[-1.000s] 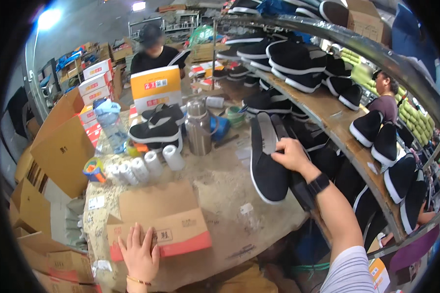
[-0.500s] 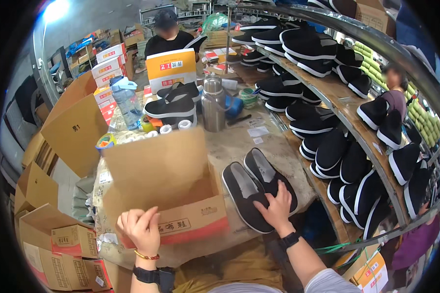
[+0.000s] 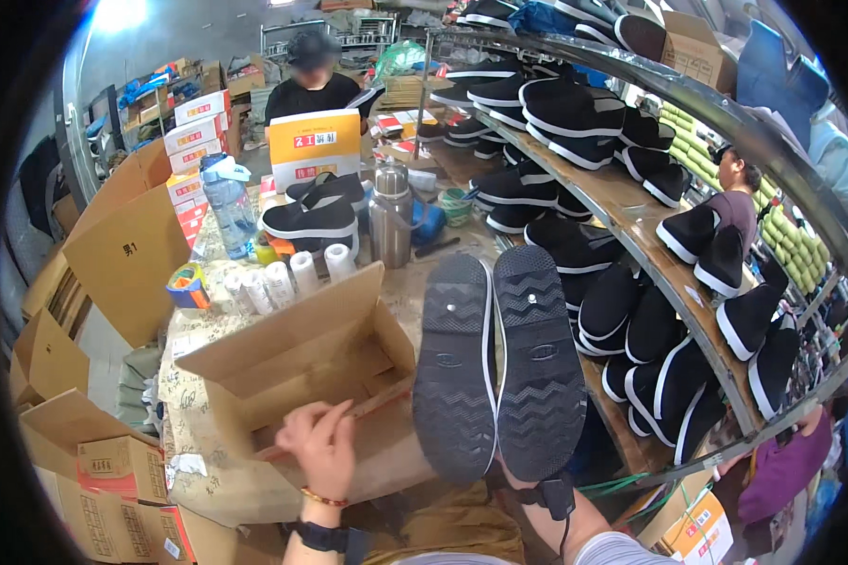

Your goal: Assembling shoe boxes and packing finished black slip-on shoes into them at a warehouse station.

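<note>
My right hand (image 3: 530, 482) holds a pair of black shoes (image 3: 499, 363) up side by side with their grey treaded soles facing me; the shoes hide most of the hand, and only the wrist with a dark watch shows. The pair hangs just right of an open cardboard shoe box (image 3: 292, 363) on the table. My left hand (image 3: 322, 450) grips the near edge of that box. The box's lid flap stands up on the far side, and its inside looks bare.
Across the table stands a person in black (image 3: 311, 85) behind a yellow box (image 3: 314, 146). A steel flask (image 3: 391, 218), a water bottle (image 3: 226, 202), another shoe pair (image 3: 311, 218) and white rolls (image 3: 283, 278) crowd the far tabletop. Shoe-filled shelves (image 3: 631, 217) run along the right; cartons (image 3: 122, 250) are stacked on the left.
My right hand lifted the shoe pair off the table and turned the soles toward me. The box now lies open in front of my left hand, which moved onto its near edge.
</note>
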`<state>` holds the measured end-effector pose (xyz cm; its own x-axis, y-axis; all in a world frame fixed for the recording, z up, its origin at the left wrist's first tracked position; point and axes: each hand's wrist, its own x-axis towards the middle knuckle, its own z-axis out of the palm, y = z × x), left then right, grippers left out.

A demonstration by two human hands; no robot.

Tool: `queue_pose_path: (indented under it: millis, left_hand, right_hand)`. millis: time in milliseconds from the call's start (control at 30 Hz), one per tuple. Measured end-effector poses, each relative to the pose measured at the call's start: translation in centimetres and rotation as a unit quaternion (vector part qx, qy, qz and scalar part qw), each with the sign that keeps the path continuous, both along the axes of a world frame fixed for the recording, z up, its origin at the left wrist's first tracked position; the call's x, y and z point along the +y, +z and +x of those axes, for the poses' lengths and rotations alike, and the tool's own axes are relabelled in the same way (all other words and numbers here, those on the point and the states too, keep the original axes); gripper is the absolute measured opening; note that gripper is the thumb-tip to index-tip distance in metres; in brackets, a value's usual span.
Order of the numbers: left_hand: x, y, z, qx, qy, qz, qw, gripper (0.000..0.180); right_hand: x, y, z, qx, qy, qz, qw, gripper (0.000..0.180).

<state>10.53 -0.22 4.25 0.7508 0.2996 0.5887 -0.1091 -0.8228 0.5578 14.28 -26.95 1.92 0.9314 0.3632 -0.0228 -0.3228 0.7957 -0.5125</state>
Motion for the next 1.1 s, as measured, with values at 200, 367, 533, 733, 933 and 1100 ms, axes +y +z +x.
queue_pose_path:
  millis: [200,367,533,733,933,1100]
  left_hand:
    - [-3.1,5.8,0.4,-0.010,-0.303,-0.429,0.851,0.056]
    - [5.3,3.4,0.7,-0.093,-0.098,0.136,0.981,0.044]
    - [8.7,-1.4,-0.9,0.065,-0.151,0.176,0.971,0.037]
    - [12.3,3.1,-1.5,-0.109,0.043,0.139,0.983,0.022]
    - [18.4,-1.3,0.7,0.001,-0.016,-0.067,0.998,0.052]
    - [18.0,-3.0,1.9,0.050,-0.007,-0.124,0.991,0.056]
  right_hand:
    - [4.3,2.6,-0.3,0.027,-0.020,-0.014,0.999,0.031]
    - [4.9,0.2,1.8,-0.100,0.068,0.069,0.990,0.035]
    - [8.9,3.7,1.5,-0.093,0.086,0.088,0.988,0.044]
    - [10.9,6.3,2.5,-0.090,0.084,0.092,0.988,0.043]
    - [15.6,6.5,7.7,-0.519,-0.333,-0.479,0.624,0.035]
    - [13.4,3.3,10.6,-0.606,-0.138,-0.578,0.529,0.024]
